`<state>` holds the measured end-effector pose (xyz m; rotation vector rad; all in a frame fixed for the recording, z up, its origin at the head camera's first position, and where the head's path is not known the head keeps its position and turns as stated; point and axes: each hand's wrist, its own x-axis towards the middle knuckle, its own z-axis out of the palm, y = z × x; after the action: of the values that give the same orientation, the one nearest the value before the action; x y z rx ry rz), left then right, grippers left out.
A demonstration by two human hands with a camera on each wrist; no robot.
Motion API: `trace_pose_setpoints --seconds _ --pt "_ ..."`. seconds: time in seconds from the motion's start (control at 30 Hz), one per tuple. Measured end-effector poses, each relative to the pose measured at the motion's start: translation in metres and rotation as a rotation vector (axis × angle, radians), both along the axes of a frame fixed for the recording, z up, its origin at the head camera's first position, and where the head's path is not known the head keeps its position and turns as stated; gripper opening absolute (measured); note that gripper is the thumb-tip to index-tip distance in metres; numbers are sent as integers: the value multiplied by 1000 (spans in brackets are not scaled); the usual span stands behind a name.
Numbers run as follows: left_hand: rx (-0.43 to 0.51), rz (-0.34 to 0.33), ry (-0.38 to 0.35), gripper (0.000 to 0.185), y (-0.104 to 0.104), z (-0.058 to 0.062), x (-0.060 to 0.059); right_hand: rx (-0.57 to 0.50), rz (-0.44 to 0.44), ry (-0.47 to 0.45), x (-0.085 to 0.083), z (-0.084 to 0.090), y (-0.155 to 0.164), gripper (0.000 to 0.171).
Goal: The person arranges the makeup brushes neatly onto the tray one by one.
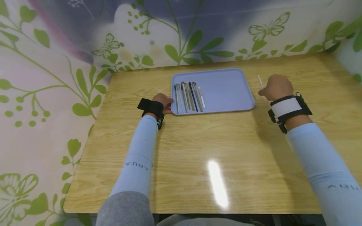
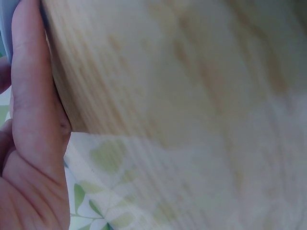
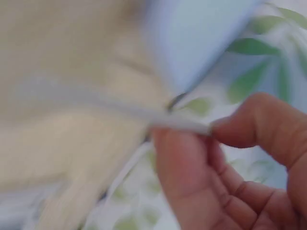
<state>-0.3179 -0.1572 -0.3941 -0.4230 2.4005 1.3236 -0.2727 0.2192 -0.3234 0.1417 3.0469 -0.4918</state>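
Right fingers (image 3: 192, 158): a thin white stick (image 3: 110, 108) is pinched between thumb and forefinger, seen blurred in the right wrist view. In the head view the stick's tip (image 1: 260, 80) is seen rising from the right hand (image 1: 276, 87) toward 11 o'clock, above the table (image 1: 198, 150). The hand is held just off the right edge of the tray (image 1: 226, 91), at the tray's 3 o'clock, apart from it.

Left fingers (image 2: 29, 96): laid fairly straight along the table, nothing gripped; a sliver of the tray's blue edge is seen at the fingertip in the left wrist view. In the head view the left hand (image 1: 164, 101) is rested on the table just beside the tray's lower left corner, at its 9 o'clock; whether the rim is touched cannot be told.

Tray: lilac, rectangular with rounded corners, set at the far middle of the table. A row of slim tools (image 1: 188, 97) is laid side by side in its left part, roughly upright toward 12 o'clock, handles near the front rim; grey, dark blue, olive and white ones are made out. The right part of the tray is bare.

Outward: black wrist straps are worn on both arms, with pale blue sleeves. A wall (image 1: 56, 78) patterned with green leaves and butterflies is seen behind and to the left of the wood-grain table.
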Motion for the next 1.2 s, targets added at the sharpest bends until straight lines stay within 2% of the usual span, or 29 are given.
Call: trace_pose_setpoints --seconds 0.1,0.2,0.3,0.4,0.5,0.6,0.7,0.9,0.97,1.07,1.2 --pt "-14 3 2 17 -4 1 -3 -146 43 -24 -19 20 -33 29" --pt "-33 14 9 17 -6 3 -5 -249 66 -55 -39 28 -70 25" --pt "-38 20 23 17 -6 4 -8 -238 84 -74 -54 24 -103 24" --pt "-8 31 24 18 -6 2 -10 -178 99 -113 -62 12 -128 26" --pt "-3 32 8 19 -5 -2 -9 -143 113 -143 -61 -2 -149 27" --pt "-40 14 -3 19 -6 -4 -6 -92 153 -149 -57 -14 -163 27" --pt "-57 -8 -12 19 -2 -7 -4 -19 184 -146 -51 -22 -166 25" --pt "-56 -8 4 20 -1 -6 -3 38 209 -130 -48 -21 -171 21" --pt "-59 0 2 19 -1 -5 -4 22 212 -120 -48 -20 -168 19" --pt "-54 0 -11 18 -3 -4 -6 -73 200 -93 -47 -17 -155 22" --pt "-32 5 -8 18 -3 -4 -7 -202 128 -53 -41 -5 -118 27"
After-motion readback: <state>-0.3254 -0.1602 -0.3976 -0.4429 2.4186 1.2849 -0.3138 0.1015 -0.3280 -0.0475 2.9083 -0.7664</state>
